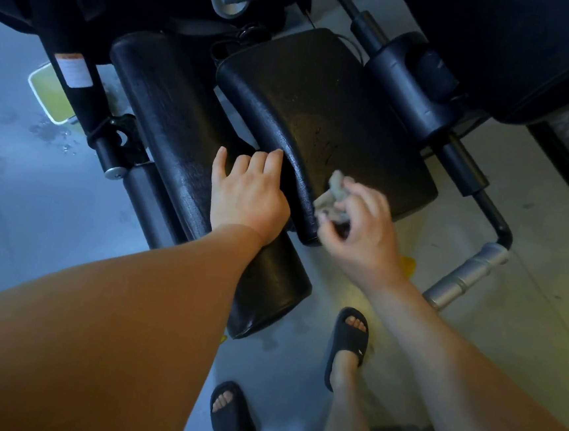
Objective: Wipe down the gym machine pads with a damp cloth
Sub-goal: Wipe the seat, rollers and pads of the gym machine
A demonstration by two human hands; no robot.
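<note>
Black vinyl seat pad (322, 115): right hand (360, 235) pinches the bunched cloth (334, 199) at its near edge; left hand (247, 195), fingers spread flat (bracing), rests beside it. Loosely bunched, the cloth could slip out or skip patches.

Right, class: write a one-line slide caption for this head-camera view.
Right hand wipes the black seat pad with a crumpled grey cloth while the left hand rests on the neighbouring long pad.

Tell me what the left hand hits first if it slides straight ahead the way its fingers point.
The left hand lies on the long black pad, fingers pointing up and slightly right. Straight on, the fingertips would probably meet the curved side of the seat pad first; they look almost against it, though depth is unclear.
</note>
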